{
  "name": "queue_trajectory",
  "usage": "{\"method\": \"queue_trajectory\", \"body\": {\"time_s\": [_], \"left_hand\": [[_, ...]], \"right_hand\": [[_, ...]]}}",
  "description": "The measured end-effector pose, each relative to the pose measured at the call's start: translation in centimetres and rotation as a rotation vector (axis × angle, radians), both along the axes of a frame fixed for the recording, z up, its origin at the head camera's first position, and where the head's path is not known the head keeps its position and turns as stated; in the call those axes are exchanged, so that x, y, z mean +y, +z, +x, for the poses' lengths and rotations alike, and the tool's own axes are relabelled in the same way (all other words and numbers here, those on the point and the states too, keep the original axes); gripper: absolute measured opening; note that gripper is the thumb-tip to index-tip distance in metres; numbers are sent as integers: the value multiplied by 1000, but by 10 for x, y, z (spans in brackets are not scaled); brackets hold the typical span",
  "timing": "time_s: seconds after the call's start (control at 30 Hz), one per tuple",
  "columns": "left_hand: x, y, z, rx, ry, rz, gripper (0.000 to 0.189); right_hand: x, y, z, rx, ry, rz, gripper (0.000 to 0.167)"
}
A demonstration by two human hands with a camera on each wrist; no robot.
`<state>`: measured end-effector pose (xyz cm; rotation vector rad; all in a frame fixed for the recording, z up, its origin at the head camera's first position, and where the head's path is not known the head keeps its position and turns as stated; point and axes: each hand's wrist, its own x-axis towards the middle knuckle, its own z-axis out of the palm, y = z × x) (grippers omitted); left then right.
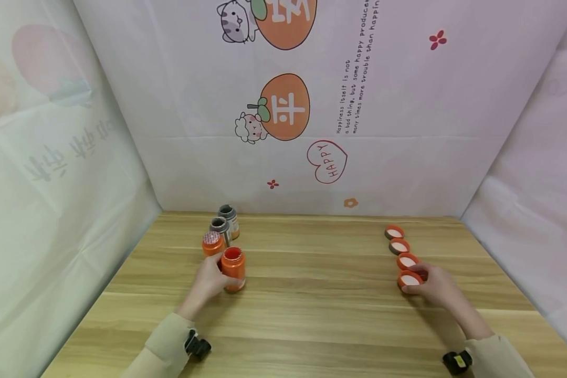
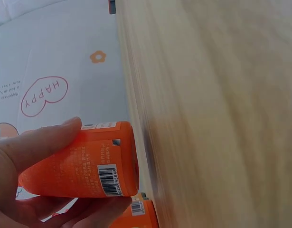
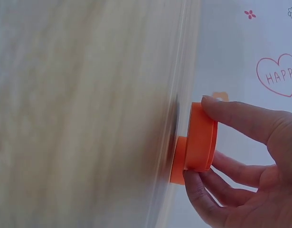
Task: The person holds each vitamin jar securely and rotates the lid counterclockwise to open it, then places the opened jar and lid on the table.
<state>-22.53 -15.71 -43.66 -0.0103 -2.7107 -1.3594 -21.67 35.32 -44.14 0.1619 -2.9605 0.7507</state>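
My left hand [image 1: 211, 279] grips an orange bottle [image 1: 233, 266], which stands upright with its mouth uncovered. The left wrist view shows thumb and fingers around the bottle's barcoded side [image 2: 89, 164], its base close to the tabletop. On the right, my right hand [image 1: 437, 286] pinches an orange cap [image 1: 410, 281] between thumb and fingers, white inside facing up. In the right wrist view this cap [image 3: 202, 137] appears slightly off the table, with another orange cap [image 3: 178, 161] behind it. Whether the bottle touches the table, I cannot tell.
Behind the held bottle are another orange bottle [image 1: 212, 242] with a pale patterned top and two grey open-mouthed bottles [image 1: 220, 227], [image 1: 229, 218]. Several caps [image 1: 394, 232] form a row at right. White printed sheets [image 1: 382, 173] wall the wooden table [image 1: 312, 294].
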Motion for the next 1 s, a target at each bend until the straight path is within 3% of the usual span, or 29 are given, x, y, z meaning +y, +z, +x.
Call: {"method": "queue_trajectory", "body": {"time_s": [0.33, 0.73, 1.0], "left_hand": [[-15, 0, 1, -31, 7, -37, 62], [-29, -1, 1, -12, 24, -81, 61], [-37, 0, 3, -54, 35, -75, 61]], "right_hand": [[8, 1, -1, -32, -17, -7, 59], [16, -2, -5, -60, -43, 14, 63], [17, 0, -4, -73, -46, 17, 63]]}}
